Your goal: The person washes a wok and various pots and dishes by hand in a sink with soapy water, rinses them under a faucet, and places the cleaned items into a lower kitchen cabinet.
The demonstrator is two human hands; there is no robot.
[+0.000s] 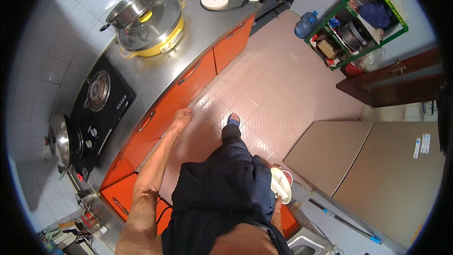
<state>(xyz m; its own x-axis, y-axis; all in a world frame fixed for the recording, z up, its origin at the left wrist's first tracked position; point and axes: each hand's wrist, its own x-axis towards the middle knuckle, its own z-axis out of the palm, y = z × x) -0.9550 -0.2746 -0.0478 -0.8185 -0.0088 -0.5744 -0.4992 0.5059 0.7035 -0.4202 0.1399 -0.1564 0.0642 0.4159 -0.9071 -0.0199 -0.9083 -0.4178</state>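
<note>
My left hand (pixel 183 117) hangs in front of the orange cabinet doors (pixel 166 113), over the tiled floor, its fingers curled with nothing visible in them. Low at my right side, my right hand (pixel 278 202) grips the edge of a white divided plastic tray (pixel 281 186). Part of that tray is hidden behind my trouser leg. Next to it a round red-and-white container (pixel 288 176) shows in part.
The steel counter (pixel 198 32) bears a yellow electric pan (pixel 152 28), a steel pot (pixel 134 3), a white round base (pixel 214 0) and a gas stove (pixel 106 102). A green shelf (pixel 354 21), a wooden door (pixel 393 78) and a refrigerator (pixel 382 170) stand to the right.
</note>
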